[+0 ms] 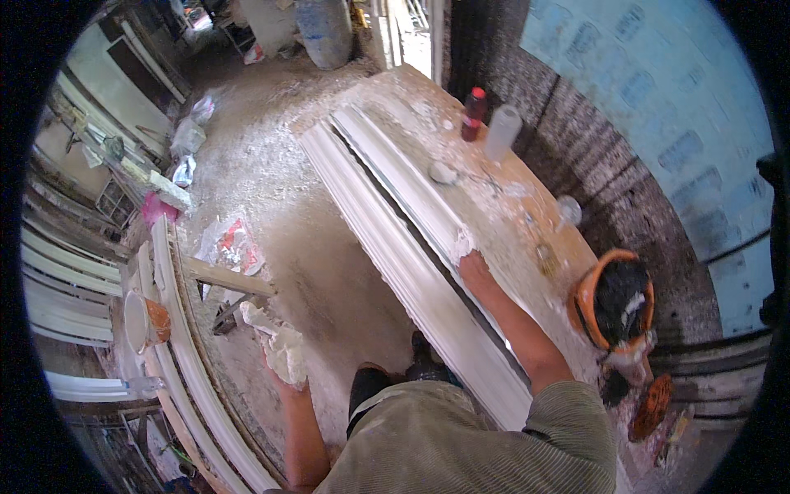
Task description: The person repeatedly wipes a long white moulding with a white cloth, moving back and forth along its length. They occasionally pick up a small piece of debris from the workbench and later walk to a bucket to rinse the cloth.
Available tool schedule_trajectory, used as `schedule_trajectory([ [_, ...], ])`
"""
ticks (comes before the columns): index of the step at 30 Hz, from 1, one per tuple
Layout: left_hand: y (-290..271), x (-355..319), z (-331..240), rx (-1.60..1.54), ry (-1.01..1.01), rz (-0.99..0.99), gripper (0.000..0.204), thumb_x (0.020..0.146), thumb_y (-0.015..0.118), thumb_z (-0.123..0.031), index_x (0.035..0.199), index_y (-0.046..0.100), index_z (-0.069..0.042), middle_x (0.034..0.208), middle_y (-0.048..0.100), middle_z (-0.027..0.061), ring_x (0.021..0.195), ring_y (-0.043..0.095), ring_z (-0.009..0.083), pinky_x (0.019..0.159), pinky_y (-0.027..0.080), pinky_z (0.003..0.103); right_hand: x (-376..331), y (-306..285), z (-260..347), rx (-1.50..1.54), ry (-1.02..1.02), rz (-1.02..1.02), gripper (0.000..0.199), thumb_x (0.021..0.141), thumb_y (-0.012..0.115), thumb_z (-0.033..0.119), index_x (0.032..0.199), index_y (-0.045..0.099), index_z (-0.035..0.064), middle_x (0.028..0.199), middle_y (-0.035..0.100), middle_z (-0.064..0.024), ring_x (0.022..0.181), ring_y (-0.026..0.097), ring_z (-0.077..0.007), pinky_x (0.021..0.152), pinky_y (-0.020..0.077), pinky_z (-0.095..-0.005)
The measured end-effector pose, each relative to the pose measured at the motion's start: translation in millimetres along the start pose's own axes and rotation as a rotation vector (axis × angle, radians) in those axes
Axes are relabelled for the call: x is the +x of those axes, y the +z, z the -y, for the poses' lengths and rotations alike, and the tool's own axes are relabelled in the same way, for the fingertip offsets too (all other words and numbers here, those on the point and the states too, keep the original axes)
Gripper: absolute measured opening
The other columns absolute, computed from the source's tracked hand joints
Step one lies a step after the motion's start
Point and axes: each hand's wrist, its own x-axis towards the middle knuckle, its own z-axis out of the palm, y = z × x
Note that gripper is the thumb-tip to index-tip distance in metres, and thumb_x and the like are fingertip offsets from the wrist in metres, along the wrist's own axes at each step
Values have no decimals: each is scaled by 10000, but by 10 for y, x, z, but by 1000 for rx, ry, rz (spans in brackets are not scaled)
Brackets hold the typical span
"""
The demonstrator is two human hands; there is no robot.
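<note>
Two long white plaster mouldings lie side by side along the table, a dark gap between them: a broad ridged moulding [387, 247] on the left and a narrower moulding [395, 173] on the right. My right hand [471, 259] is closed at the narrower one, its fingers pressed down and whitened; what they hold, if anything, is hidden. Out to the left, over the floor, my left hand [290, 375] is closed around a lump of wet white plaster [278, 336], which covers most of the fingers.
On the table's right side stand a dark bottle with a red cap [474, 114], a translucent bottle [502, 132] and an orange bucket with a dark inside [586, 305]. More mouldings [185, 346] and a whitened bucket [146, 321] are at left. Plastic bags [230, 247] litter the floor.
</note>
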Motion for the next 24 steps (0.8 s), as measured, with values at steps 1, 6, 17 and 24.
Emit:
schedule_trajectory([
  [1,57,176,-65,4,12,-1,370,966,436,-334,1208,532,-71,1076,624,103,926,620,262,824,521,382,310,62,166,-16,-124,-55,230,815,550,140,765,683,-42,837,649,-226,841,613,-366,783,511,-437],
  [6,266,1293,-291,7,47,71,389,968,429,-338,1239,515,-73,1106,613,112,948,615,266,836,522,387,1673,-171,1210,15,-344,-42,230,808,553,137,786,678,-56,898,637,-267,879,616,-399,800,505,-486],
  [17,267,4602,-547,147,-51,-72,424,960,405,-375,1272,506,-107,1165,589,102,1008,599,263,882,498,394,4818,221,3162,-108,-404,19,215,819,575,165,865,650,-31,954,595,-280,944,576,-409,854,467,-503],
  [24,966,5938,-1008,39,-198,-200,388,955,468,-360,1244,542,-112,1113,622,71,964,613,214,806,527,346,5650,278,3449,502,75,-184,248,780,610,124,927,598,-75,952,564,-282,956,515,-417,858,392,-483],
])
